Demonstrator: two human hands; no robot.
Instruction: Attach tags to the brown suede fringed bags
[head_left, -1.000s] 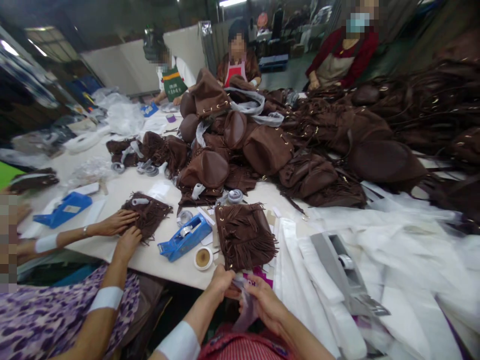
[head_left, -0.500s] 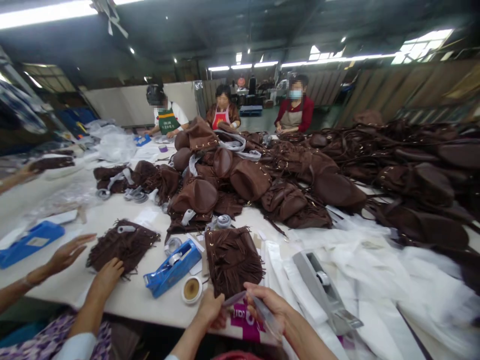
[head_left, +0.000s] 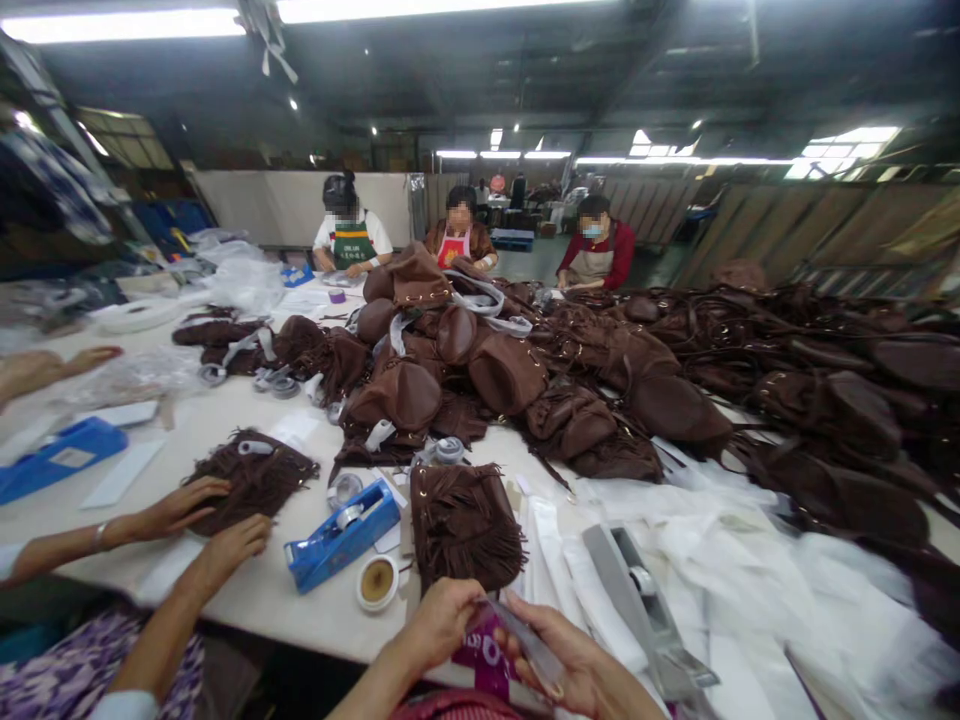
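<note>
Both my hands are at the table's near edge with a translucent plastic strip point(head_left: 531, 640) between them. My left hand point(head_left: 442, 625) pinches its upper left end. Around its lower part, the fingers of my right hand point(head_left: 562, 650) are closed. Just beyond my hands lies a dark brown fringed bag point(head_left: 466, 525) with small gold eyelets along its left side. Beneath the strip a purple printed patch point(head_left: 481, 650) with white letters shows, partly covered by my fingers. Left of my left hand sits a round white tub point(head_left: 376, 583) with tan content.
A blue tape dispenser point(head_left: 343, 535) stands left, a grey tape dispenser point(head_left: 649, 600) right, beside white plastic sheets point(head_left: 750, 530). Brown bags point(head_left: 510, 370) are heaped across the middle. A co-worker's hands point(head_left: 225, 555) touch another fringed bag point(head_left: 251, 480) at left. Several people work opposite.
My hands have come closer together, and the strip is less stretched out between them. The neighbour's hands have moved right onto the fringed bag. A dark item has left the hand at far left.
</note>
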